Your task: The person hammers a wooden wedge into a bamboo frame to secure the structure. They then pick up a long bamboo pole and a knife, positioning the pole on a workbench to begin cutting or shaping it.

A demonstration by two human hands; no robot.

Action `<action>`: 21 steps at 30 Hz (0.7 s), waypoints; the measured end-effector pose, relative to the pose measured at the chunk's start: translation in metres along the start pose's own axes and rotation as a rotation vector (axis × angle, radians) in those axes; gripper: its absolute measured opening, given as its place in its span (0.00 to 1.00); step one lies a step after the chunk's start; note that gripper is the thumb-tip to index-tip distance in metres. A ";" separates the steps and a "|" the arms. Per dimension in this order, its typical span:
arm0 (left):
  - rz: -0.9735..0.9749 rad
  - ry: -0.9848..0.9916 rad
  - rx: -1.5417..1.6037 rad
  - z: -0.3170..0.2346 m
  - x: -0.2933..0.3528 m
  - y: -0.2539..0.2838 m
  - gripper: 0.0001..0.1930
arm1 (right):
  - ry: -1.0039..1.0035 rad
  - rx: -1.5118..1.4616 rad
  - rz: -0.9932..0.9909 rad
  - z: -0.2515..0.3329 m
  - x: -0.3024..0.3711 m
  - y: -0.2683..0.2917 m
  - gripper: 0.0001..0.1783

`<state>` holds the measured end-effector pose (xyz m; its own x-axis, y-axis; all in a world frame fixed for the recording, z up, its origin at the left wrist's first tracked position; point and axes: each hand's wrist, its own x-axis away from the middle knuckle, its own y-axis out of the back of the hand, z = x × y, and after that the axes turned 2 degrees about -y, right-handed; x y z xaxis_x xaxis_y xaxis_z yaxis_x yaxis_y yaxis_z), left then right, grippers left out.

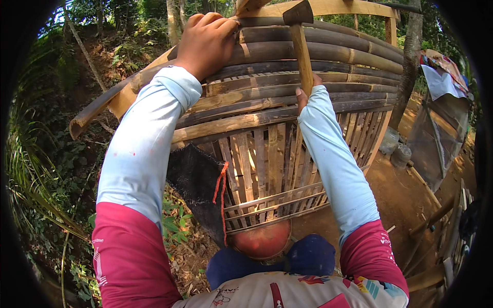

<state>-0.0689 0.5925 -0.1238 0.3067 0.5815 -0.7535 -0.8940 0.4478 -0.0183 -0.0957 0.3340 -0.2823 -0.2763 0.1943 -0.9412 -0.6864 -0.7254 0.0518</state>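
My left hand (208, 46) is closed at the top of a bamboo slat wall (267, 92), next to a pale wooden beam (328, 7). Its fingertips are hidden behind the knuckles, so what they pinch does not show. To its right, my right hand (308, 92) grips the wooden handle of a hatchet (302, 49) near the lower end. The tool stands upright in front of the wall, its dark wedge-shaped metal head raised to about the height of the top slats. Dark split bamboo runs crosswise, with thin upright slats beneath.
Black netting (195, 179) with an orange cord (222, 190) hangs at the wall's lower left. Below me is a round red surface (262, 238). A split bamboo end (82, 123) juts out left. Clear plastic bags (398, 151) and a draped frame (441, 133) stand right.
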 end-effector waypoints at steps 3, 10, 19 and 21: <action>0.006 -0.005 -0.049 0.000 0.003 0.006 0.10 | -0.087 0.050 0.042 0.005 -0.009 0.004 0.28; 0.017 0.023 -0.050 -0.013 -0.001 0.006 0.08 | -0.035 0.061 0.078 -0.035 -0.029 0.006 0.31; 0.048 0.308 0.153 -0.026 -0.005 0.016 0.05 | -0.084 0.060 0.082 -0.040 -0.036 0.002 0.33; -0.043 0.449 0.370 -0.010 -0.002 0.014 0.04 | -0.026 0.016 0.061 -0.039 -0.035 0.000 0.31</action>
<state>-0.0856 0.5904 -0.1291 0.0994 0.2489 -0.9634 -0.6852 0.7192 0.1151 -0.0593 0.3016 -0.2624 -0.3350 0.1676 -0.9272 -0.6783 -0.7260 0.1138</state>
